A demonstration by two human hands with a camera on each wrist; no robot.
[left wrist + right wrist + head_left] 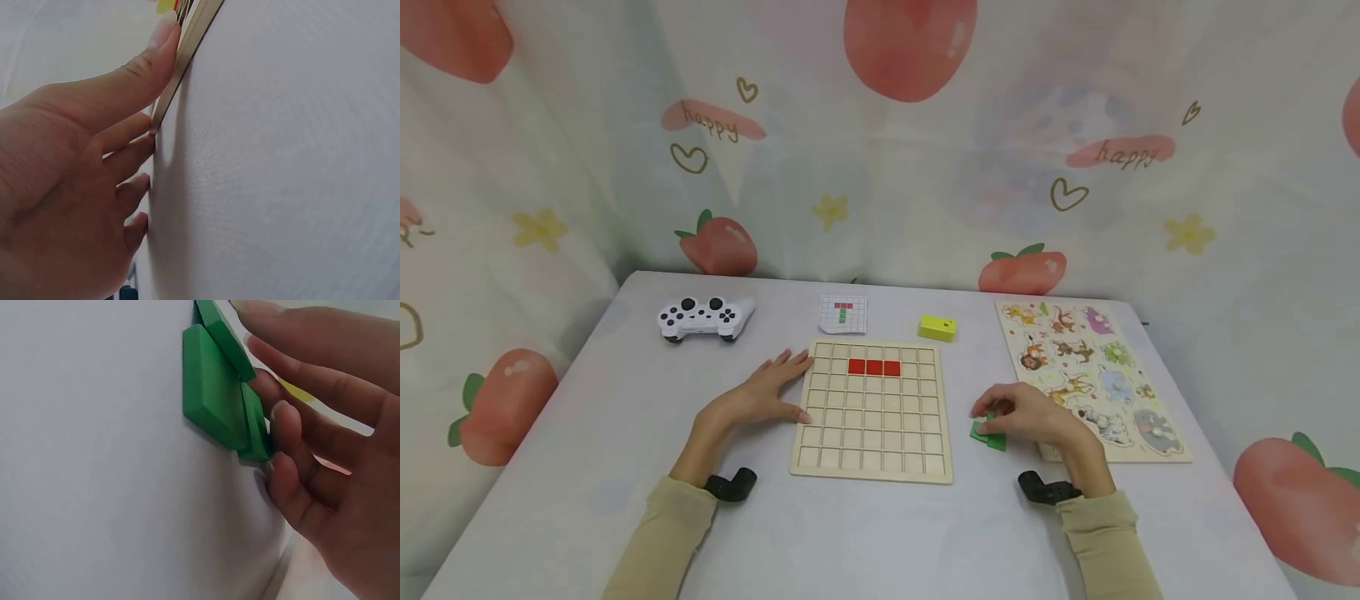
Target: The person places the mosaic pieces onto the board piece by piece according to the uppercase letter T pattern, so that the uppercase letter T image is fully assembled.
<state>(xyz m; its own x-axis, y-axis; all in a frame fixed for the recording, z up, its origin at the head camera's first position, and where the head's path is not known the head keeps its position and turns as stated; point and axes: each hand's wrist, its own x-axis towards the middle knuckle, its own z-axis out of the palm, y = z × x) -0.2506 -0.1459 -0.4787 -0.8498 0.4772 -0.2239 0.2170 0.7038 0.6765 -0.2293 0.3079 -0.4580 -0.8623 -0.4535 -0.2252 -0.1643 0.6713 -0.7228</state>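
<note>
A square wooden grid board (872, 477) lies before me, with three red tiles (875, 367) side by side in an upper row. My left hand (765, 392) rests at the board's left edge, thumb on its rim and fingers spread; the left wrist view shows the thumb (140, 69) along the edge. To the right of the board, my right hand (1018, 412) pinches a green square tile (226, 339), which is tilted. Other green tiles (212, 394) lie beneath and against it on the table, close to the curled fingertips.
Beyond the board sit a card with a coloured grid pattern (843, 315) and a yellow block (937, 327). A white game controller (703, 318) stands at the back left. On the right, an animal puzzle board (1086, 375) reaches under the right hand's side.
</note>
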